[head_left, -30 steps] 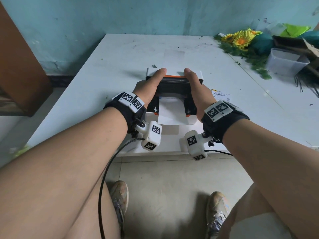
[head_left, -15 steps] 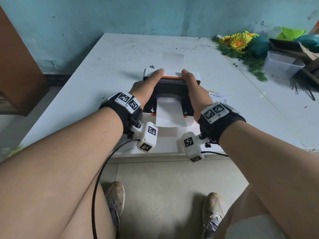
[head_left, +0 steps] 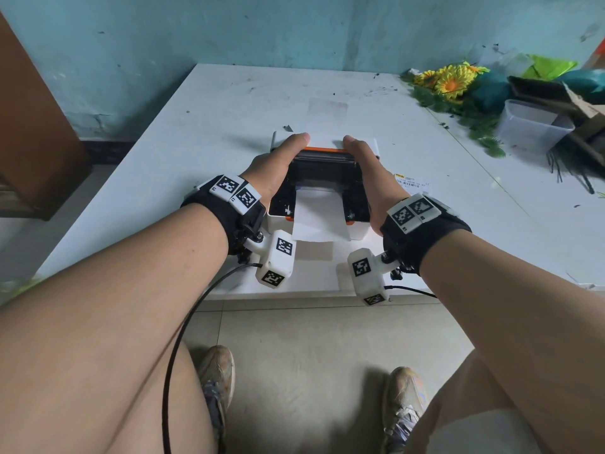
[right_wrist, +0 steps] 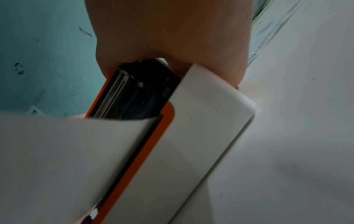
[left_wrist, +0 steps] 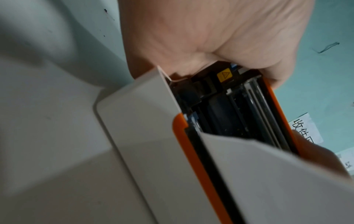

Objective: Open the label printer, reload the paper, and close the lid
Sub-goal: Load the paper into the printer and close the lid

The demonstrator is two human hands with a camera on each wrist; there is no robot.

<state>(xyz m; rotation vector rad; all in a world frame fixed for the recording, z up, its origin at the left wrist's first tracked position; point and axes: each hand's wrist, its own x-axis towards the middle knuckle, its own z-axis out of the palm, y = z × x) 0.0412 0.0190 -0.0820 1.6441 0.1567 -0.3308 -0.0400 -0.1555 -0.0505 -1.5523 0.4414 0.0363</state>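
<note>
The label printer (head_left: 322,204) sits on the near part of the white bench (head_left: 203,132), right in front of the seated person, and its lid (head_left: 324,152) is still up. The left hand (head_left: 278,165) grips the left end of the lid, thumb laid along the top edge, the rest of the fingers wrapped behind where they cannot be seen; the right hand (head_left: 370,168) holds the right end the same way. From the left wrist view the black rollers and a small yellow warning sticker (left_wrist: 224,75) show inside the orange-edged lid. A sheet of white paper (head_left: 319,221) is already threaded through the body and hangs out over the near edge, so the reloading looks done and the closing step appears to be the one in hand. The next move seems to call for both hands to bring the lid down evenly towards the near side until it latches, keeping the paper flat and straight so it does not crumple or skew under the rollers. Off to the far right lie yellow artificial flowers (head_left: 453,81) and a clear plastic box (head_left: 532,129), well apart from the printer.
</note>
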